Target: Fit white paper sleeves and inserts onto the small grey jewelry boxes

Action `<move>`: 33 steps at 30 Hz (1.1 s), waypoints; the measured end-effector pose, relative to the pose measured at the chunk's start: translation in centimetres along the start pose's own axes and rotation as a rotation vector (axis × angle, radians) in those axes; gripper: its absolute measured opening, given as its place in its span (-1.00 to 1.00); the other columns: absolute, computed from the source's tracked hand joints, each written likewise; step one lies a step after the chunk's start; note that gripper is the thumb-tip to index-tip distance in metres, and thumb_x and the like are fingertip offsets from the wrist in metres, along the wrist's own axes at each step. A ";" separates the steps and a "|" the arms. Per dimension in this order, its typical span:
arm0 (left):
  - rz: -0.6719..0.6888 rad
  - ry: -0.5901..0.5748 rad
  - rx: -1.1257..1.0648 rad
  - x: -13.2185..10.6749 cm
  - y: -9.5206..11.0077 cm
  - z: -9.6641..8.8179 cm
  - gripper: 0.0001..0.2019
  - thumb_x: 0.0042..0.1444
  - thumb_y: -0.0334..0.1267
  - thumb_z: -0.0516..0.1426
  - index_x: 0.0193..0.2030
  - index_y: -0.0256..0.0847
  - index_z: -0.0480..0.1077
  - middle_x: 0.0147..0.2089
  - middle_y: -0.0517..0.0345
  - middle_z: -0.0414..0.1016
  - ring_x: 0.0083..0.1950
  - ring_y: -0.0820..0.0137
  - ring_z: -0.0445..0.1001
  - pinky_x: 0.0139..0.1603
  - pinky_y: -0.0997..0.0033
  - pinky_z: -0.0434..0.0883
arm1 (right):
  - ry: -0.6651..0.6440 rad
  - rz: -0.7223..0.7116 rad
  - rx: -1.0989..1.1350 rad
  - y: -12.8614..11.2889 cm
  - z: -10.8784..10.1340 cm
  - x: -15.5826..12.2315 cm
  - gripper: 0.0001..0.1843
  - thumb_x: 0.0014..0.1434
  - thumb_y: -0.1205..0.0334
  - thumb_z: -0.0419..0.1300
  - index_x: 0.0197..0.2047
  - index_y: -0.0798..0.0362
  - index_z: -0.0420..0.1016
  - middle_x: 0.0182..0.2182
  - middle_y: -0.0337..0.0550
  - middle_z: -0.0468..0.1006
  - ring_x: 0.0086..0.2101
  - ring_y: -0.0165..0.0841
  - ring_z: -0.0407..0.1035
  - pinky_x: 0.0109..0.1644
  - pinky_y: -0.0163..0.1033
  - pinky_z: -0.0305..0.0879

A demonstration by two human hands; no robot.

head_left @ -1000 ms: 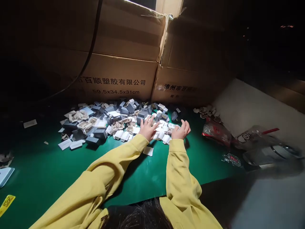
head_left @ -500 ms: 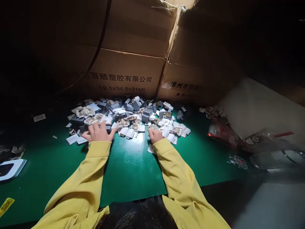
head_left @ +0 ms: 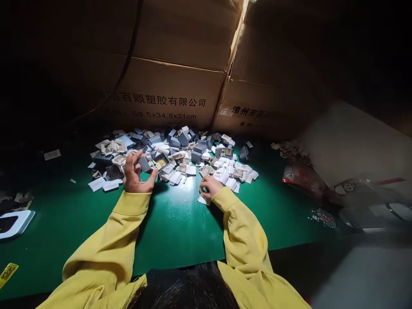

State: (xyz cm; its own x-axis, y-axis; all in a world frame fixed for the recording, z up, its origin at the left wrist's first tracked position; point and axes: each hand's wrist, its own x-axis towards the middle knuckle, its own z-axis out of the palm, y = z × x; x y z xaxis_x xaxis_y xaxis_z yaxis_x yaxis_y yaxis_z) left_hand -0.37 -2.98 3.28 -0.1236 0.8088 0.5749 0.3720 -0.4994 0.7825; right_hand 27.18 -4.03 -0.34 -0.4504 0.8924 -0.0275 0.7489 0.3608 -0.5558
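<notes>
A heap of small grey boxes, white cards and beige inserts [head_left: 180, 156] lies on the green table [head_left: 174, 227]. My left hand [head_left: 137, 176] is raised at the heap's near left edge, fingers curled around a small grey box [head_left: 145, 164]. My right hand [head_left: 210, 186] rests at the heap's near edge, fingers bent over a small beige piece [head_left: 206, 171]. Both arms wear yellow sleeves.
Two large cardboard boxes [head_left: 167, 86] stand right behind the heap. A red plastic packet [head_left: 301, 178] and clear bags [head_left: 363, 197] lie to the right. A white tray [head_left: 14, 223] and a yellow tag [head_left: 8, 272] sit at the left edge. Loose cards [head_left: 51, 154] lie far left.
My left hand has moved left across the heap and lifted up with a grey box. My right hand has drawn back to the heap's near edge and closed.
</notes>
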 end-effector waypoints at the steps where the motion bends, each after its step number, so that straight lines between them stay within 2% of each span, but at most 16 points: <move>1: -0.027 -0.006 -0.082 -0.2 0.2 0.4 0.04 0.07 -0.14 0.29 0.45 -0.15 -0.38 0.42 -0.33 0.03 0.32 0.13 0.29 0.26 0.05 0.31 | 0.010 0.014 0.021 0.0 0.1 0.2 -0.81 -0.15 0.50 0.35 -0.55 0.04 0.47 -0.38 -0.21 0.45 -0.32 -0.37 0.31 -0.18 -0.27 0.27; 3: -0.112 -0.015 -0.246 -0.5 0.5 1.7 0.12 0.01 -0.08 0.32 0.45 -0.05 -0.45 0.43 -0.33 0.03 0.30 0.11 0.33 0.22 0.07 0.35 | 0.059 0.061 0.052 -0.1 0.1 0.5 -0.83 -0.09 0.48 0.30 -0.54 0.04 0.43 -0.47 -0.27 0.42 -0.41 -0.42 0.28 -0.26 -0.31 0.25; 5: -0.295 -0.110 -0.477 -1.0 0.4 3.6 0.06 0.00 -0.04 0.31 0.45 0.01 -0.32 0.42 -0.27 0.08 0.29 0.09 0.35 0.20 0.07 0.37 | 0.186 0.149 0.059 -0.1 -0.1 0.5 -0.89 0.02 0.41 0.21 -0.48 0.03 0.41 -0.50 -0.28 0.41 -0.45 -0.41 0.25 -0.32 -0.31 0.22; 7: -0.565 -0.222 -0.745 -1.5 0.1 5.6 -0.23 0.10 -0.03 0.21 0.39 -0.06 -0.02 0.37 -0.18 0.21 0.27 0.12 0.37 0.14 0.11 0.43 | 0.400 0.243 0.124 -0.1 -0.4 0.4 -0.92 0.08 0.32 0.14 -0.44 0.02 0.39 -0.50 -0.27 0.42 -0.46 -0.40 0.27 -0.31 -0.29 0.24; 9: -0.842 -0.291 -0.910 -1.9 -0.2 7.6 -0.54 0.25 -0.06 0.04 0.23 -0.20 0.24 0.24 -0.14 0.39 0.20 0.22 0.43 0.05 0.24 0.49 | 0.619 0.310 0.266 0.0 -0.8 0.3 -0.92 0.08 0.23 0.13 -0.43 0.01 0.38 -0.50 -0.26 0.44 -0.47 -0.40 0.29 -0.29 -0.27 0.28; 11: -1.014 -0.336 -0.974 -1.8 -0.3 9.1 -0.62 0.34 -0.10 -0.10 0.08 -0.27 0.35 0.09 -0.12 0.51 0.09 0.28 0.52 -0.06 0.33 0.53 | 0.738 0.344 0.440 0.2 -1.0 0.3 -0.86 0.05 0.13 0.14 -0.37 0.02 0.41 -0.49 -0.25 0.46 -0.49 -0.40 0.29 -0.33 -0.27 0.30; 12: -1.056 -0.366 -0.993 -1.6 -0.3 9.7 -0.62 0.36 -0.11 -0.12 0.06 -0.29 0.37 0.03 -0.10 0.55 0.04 0.29 0.54 -0.10 0.34 0.54 | 0.768 0.356 0.517 0.2 -1.1 0.3 -0.80 0.03 0.08 0.14 -0.34 0.03 0.42 -0.48 -0.24 0.46 -0.49 -0.40 0.30 -0.36 -0.27 0.31; 14: -1.081 -0.477 -1.046 -0.9 -0.2 10.2 -0.63 0.35 -0.12 -0.09 0.10 -0.27 0.36 -0.01 -0.07 0.57 -0.02 0.26 0.58 -0.12 0.28 0.56 | 0.807 0.374 0.637 0.4 -1.2 0.4 -0.71 0.01 -0.01 0.15 -0.31 0.04 0.43 -0.48 -0.21 0.46 -0.50 -0.40 0.30 -0.42 -0.27 0.30; 18: -1.003 -0.738 -1.095 0.3 -0.4 10.0 -0.54 0.26 -0.13 0.08 0.28 -0.14 0.24 0.07 -0.08 0.54 -0.03 0.17 0.58 -0.10 0.05 0.57 | 0.856 0.355 0.767 0.4 -1.3 0.6 -0.66 -0.02 -0.10 0.17 -0.33 0.00 0.37 -0.53 -0.24 0.44 -0.55 -0.40 0.30 -0.49 -0.25 0.30; 21: -1.033 -0.839 -1.091 0.2 -1.1 9.9 -0.48 0.24 -0.15 0.11 0.32 -0.13 0.19 0.03 -0.12 0.55 -0.03 0.13 0.59 -0.10 -0.01 0.56 | 0.870 0.297 0.838 0.1 -1.3 0.6 -0.65 -0.01 -0.13 0.18 -0.33 -0.03 0.32 -0.54 -0.27 0.43 -0.58 -0.39 0.33 -0.52 -0.24 0.33; 24: -1.088 -0.815 -1.071 -0.5 -1.7 10.3 -0.55 0.28 -0.16 0.05 0.28 -0.19 0.22 -0.05 -0.15 0.58 -0.03 0.10 0.59 -0.10 -0.01 0.54 | 0.826 0.261 0.859 -0.4 -1.2 0.6 -0.64 -0.01 -0.14 0.20 -0.34 -0.06 0.29 -0.52 -0.29 0.45 -0.55 -0.38 0.38 -0.47 -0.21 0.40; 28: -1.102 -0.746 -1.056 -1.2 -2.0 11.1 -0.65 0.28 -0.20 0.05 0.14 -0.32 0.34 -0.09 -0.17 0.59 -0.02 0.07 0.57 -0.11 0.06 0.54 | 0.654 0.214 0.859 -1.0 -0.8 0.4 -0.70 0.02 -0.07 0.21 -0.35 -0.04 0.27 -0.52 -0.30 0.46 -0.54 -0.37 0.42 -0.43 -0.23 0.41; 30: -1.116 -0.746 -1.054 -1.2 -1.9 11.3 -0.67 0.28 -0.21 0.05 0.09 -0.33 0.38 -0.12 -0.15 0.60 -0.10 0.11 0.59 -0.15 0.11 0.55 | 0.561 0.180 0.835 -1.1 -0.7 0.2 -0.76 0.07 0.00 0.17 -0.34 -0.03 0.26 -0.51 -0.30 0.46 -0.54 -0.39 0.42 -0.43 -0.26 0.38; 33: -1.133 -0.762 -1.057 -1.2 -1.7 11.2 -0.70 0.27 -0.21 0.07 0.04 -0.32 0.42 -0.16 -0.09 0.61 -0.21 0.22 0.60 -0.22 0.22 0.56 | 0.487 0.146 0.701 -1.3 -0.7 -0.1 -0.85 0.09 0.09 0.11 -0.35 -0.03 0.27 -0.49 -0.30 0.44 -0.54 -0.43 0.36 -0.42 -0.30 0.32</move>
State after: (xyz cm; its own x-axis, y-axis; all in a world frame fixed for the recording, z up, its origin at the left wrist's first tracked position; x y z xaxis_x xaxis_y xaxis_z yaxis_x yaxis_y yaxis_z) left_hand 9.42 0.42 -1.44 0.6686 0.6718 -0.3188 -0.3410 0.6579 0.6715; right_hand 26.60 -4.37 0.96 0.0056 0.9913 0.1318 0.2384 0.1267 -0.9629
